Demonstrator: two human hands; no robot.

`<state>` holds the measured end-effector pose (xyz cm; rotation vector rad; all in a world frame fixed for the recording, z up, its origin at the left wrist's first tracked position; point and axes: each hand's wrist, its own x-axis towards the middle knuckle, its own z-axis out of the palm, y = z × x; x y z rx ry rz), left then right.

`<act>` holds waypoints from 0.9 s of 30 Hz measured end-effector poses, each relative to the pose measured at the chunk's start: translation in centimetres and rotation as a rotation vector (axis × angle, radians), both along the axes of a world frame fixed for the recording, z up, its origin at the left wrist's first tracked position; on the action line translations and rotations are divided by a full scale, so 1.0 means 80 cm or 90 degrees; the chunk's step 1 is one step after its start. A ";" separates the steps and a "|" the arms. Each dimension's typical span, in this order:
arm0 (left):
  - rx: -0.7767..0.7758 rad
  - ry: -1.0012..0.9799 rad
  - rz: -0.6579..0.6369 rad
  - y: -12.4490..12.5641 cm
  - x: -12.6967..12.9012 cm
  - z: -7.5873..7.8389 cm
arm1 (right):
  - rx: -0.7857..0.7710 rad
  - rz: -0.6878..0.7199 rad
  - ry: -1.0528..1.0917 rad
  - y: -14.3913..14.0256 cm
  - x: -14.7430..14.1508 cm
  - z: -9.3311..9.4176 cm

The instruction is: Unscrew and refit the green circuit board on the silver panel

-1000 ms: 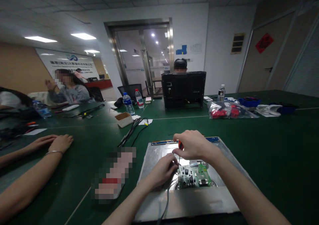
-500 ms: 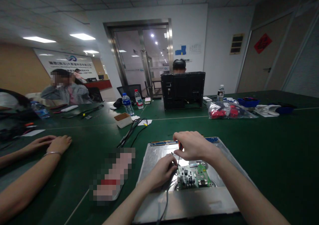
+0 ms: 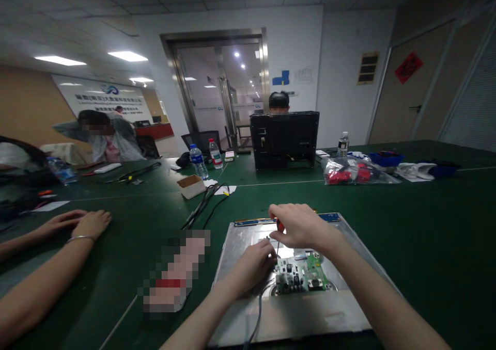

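Note:
My right hand (image 3: 300, 226) is closed around the red handle of a screwdriver (image 3: 279, 226). The thin shaft points down to the upper left corner of a green circuit board (image 3: 314, 271). Beside the tip, my left hand (image 3: 253, 262) has its fingers curled together at the board's edge; what they pinch, if anything, is hidden. The board lies on the silver metal back of a flat display panel (image 3: 310, 314), with a narrow blue strip board (image 3: 329, 217) along its far edge. A dark cable (image 3: 259, 314) runs from under my left hand toward me.
Another person's hands (image 3: 91, 225) rest on the green table at left. A blurred-out flat object (image 3: 182, 272) lies left of the panel. Beyond are cables (image 3: 199, 208), an open small box (image 3: 191, 186), bottles (image 3: 199, 164), a black monitor casing (image 3: 284, 141) and a plastic bag (image 3: 358, 172).
My hands stay almost in place; the screwdriver handle shows slightly differently, as if turned. In the background, the seated person at left has raised both arms behind the head.

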<state>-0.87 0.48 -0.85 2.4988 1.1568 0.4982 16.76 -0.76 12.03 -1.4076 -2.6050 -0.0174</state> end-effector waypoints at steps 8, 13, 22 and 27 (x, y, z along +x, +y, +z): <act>0.038 -0.002 -0.011 0.003 -0.002 -0.007 | 0.007 -0.033 -0.022 0.003 -0.004 0.000; 0.038 0.006 -0.011 0.001 -0.001 -0.002 | 0.015 -0.040 -0.026 0.002 -0.002 0.000; 0.097 0.159 -0.004 0.001 0.001 0.002 | 0.016 -0.003 0.013 0.005 -0.002 -0.004; 0.117 0.186 -0.015 -0.003 0.002 0.008 | 0.016 -0.017 -0.008 0.005 -0.002 -0.001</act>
